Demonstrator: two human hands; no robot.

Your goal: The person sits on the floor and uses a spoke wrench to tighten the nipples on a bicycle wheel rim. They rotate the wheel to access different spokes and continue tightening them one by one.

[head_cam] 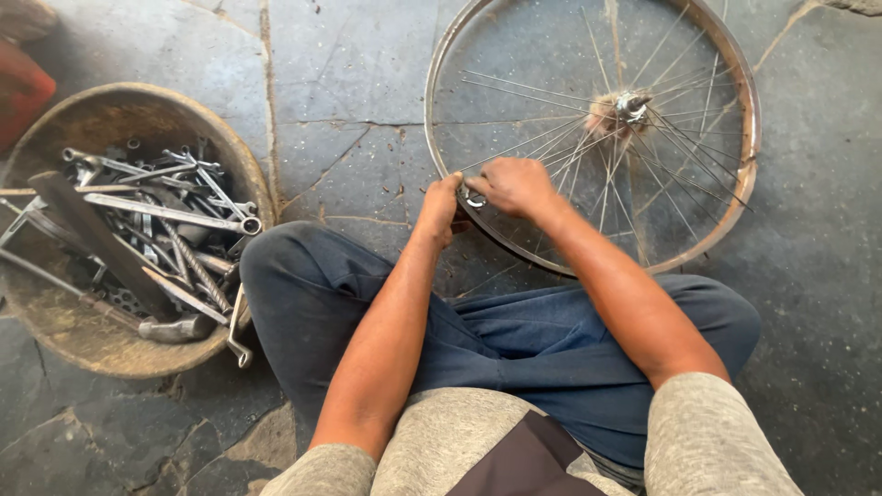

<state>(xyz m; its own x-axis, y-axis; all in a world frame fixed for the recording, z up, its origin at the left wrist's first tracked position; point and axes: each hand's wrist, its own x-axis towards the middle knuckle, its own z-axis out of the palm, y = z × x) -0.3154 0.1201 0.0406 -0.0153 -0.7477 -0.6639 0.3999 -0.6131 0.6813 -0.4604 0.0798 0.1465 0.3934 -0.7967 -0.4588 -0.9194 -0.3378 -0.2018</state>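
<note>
A: Start close in. What do you see nearest the camera?

B: Knees in dark blue trousers, legs crossed on a cracked stone floor (349, 83). Both forearms reach forward from there and meet at the near edge of a wheel (593, 138).

A: What are the hands doing?

B: The left hand (439, 211) is closed around the rim (441, 156) at its near-left side. The right hand (513, 186) sits just beside it, fingers curled down over a small metal tool (474, 198) that presses against the rim. Only a bit of the tool shows between the hands, so I cannot tell its kind.

A: Which hand is nearer the tool?

B: The right one; it covers it. The left touches the rim on the tool's left side.

A: And how does the wheel lie from that grip?

B: It lies flat on the floor, stretching away and to the right of the hands. The hub (630, 107) is farther off, up and to the right, and the spokes (533, 138) run from it back toward the hands.

A: Anything off to the side?

B: A round basin (55, 119) on the left, just beside the left knee, full of spanners (175, 213) and rods. One spanner hangs over its near edge.
</note>
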